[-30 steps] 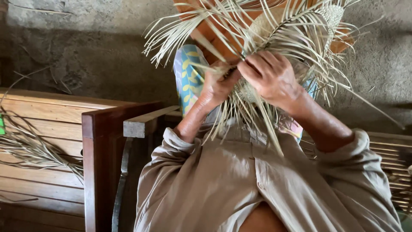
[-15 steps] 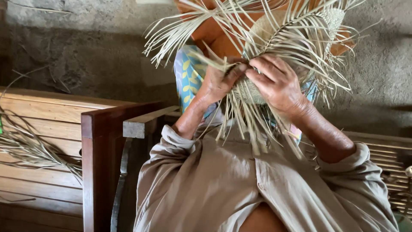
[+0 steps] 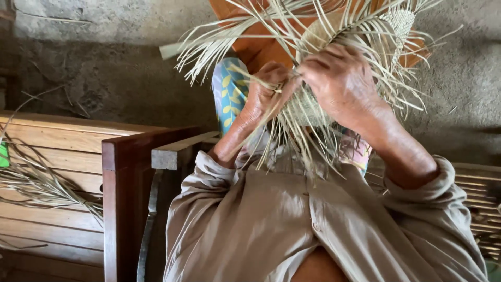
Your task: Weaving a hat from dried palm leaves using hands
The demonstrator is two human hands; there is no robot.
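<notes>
Left hand [image 3: 269,89] fingers are curling shut, pinching a few pale strips at the near edge of the weave [image 3: 308,107]. Right hand [image 3: 342,83] fingers are also closing down, pressing over the top of the weave and clamping strips against it; fingertips are meeting the left thumb area, the two hands touching.

The weave is sitting between and just under both hands, its tight woven patch showing below the right knuckles. Loose strips [image 3: 219,47] are fanning out from the fingers on all sides: upward and left past the left hand, down over the shirt [image 3: 271,219], right toward a second woven patch [image 3: 399,23].

Behind the strips, an orange thing [image 3: 255,44] and blue leaf-print cloth [image 3: 227,94] are showing. A wooden bench [image 3: 57,156] is standing left, with a dry bundle [image 3: 36,185] lying on it.
</notes>
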